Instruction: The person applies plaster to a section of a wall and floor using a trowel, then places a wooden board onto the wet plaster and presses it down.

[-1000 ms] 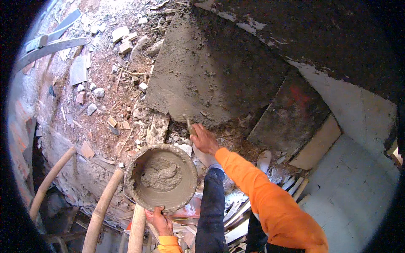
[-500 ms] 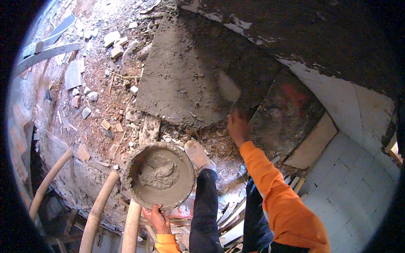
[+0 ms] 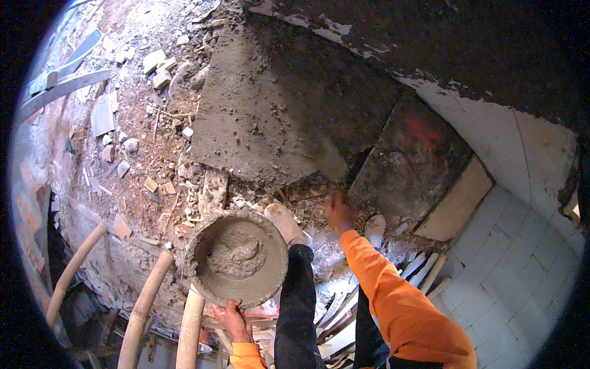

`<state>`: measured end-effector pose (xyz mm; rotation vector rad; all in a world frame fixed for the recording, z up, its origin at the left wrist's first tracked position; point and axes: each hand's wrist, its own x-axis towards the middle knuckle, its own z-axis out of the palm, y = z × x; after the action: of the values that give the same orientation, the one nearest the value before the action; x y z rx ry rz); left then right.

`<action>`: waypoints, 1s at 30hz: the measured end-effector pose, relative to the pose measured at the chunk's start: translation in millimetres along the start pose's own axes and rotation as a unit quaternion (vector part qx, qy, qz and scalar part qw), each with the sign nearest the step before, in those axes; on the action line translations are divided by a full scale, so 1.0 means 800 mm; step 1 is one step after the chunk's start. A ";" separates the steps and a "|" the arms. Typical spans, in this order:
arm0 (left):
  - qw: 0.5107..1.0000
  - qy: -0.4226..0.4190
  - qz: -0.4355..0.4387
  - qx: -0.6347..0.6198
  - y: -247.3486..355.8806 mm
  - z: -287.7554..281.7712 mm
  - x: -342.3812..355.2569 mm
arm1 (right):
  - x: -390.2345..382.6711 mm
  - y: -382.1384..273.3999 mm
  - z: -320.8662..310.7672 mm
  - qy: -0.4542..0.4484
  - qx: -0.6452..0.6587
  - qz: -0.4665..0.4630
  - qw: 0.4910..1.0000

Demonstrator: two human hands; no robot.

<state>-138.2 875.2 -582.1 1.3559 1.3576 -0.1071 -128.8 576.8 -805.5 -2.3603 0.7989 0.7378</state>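
Note:
My left hand (image 3: 235,322) grips the near rim of a round mortar bucket (image 3: 281,270), its thumb over the edge. Wet grey mortar (image 3: 236,253) lies in a lump inside. My right hand (image 3: 338,213) is closed round the handle of a trowel (image 3: 332,163), whose blade is blurred by motion. The blade is over the near edge of a spread layer of grey mortar (image 3: 246,117). That layer looks rough, with small lumps on it. Beside it, on the right, lies a dark slab (image 3: 409,166) with a reddish smear.
Rubble and broken tile pieces (image 3: 153,61) cover the ground at left. Bamboo poles (image 3: 144,301) rise at lower left. A pale block wall (image 3: 510,264) stands at right. My shoe (image 3: 284,222) is beside the bucket; wood strips (image 3: 338,326) lie below.
My right hand and the trowel have moved down toward me, to the near edge of the mortar layer. The view has shifted slightly; my left hand still holds the bucket rim.

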 end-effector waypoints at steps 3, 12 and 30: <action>1.000 -0.002 -0.002 0.001 -0.004 0.000 0.003 | -0.003 -0.015 0.019 0.030 0.054 -0.278 0.958; 0.998 0.004 0.004 0.058 -0.003 -0.010 0.017 | 0.146 -0.276 -0.015 -0.132 0.154 -0.294 0.934; 0.999 -0.010 0.030 0.015 -0.003 -0.006 0.045 | 0.228 -0.111 -0.133 -0.053 0.594 0.129 0.792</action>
<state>-131.0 899.7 -607.7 1.4160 1.3013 -0.1012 87.9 502.2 -819.2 -1.0668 1.0981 0.2693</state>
